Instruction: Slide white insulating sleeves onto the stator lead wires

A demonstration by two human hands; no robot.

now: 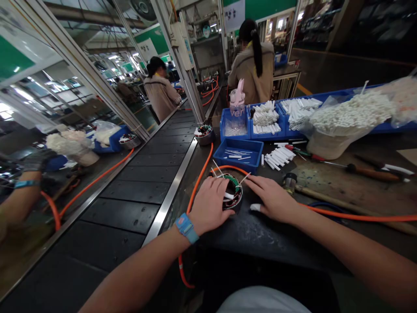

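A round motor stator [237, 201] with dark windings, a green inner ring and thin white sleeves sticking up lies on the dark bench. Over its left side rests my left hand [211, 203], fingers wrapped on the rim and a blue band on the wrist. My right hand [270, 196] is at the stator's right, its fingertips by a white sleeve [245, 178] that points up; whether they pinch it is not clear. White tape covers the right thumb. Just beyond sits a small blue tray [239, 155] with a few white tubes.
Blue bins [265, 135] of white tubes line the back, beside a heaped tub [329, 139]. Loose tubes [279, 156], screwdrivers [371, 171] and an orange hose [361, 215] lie rightward. A conveyor [130, 213] runs at left, another stator [204, 135] beside it. Several people work nearby.
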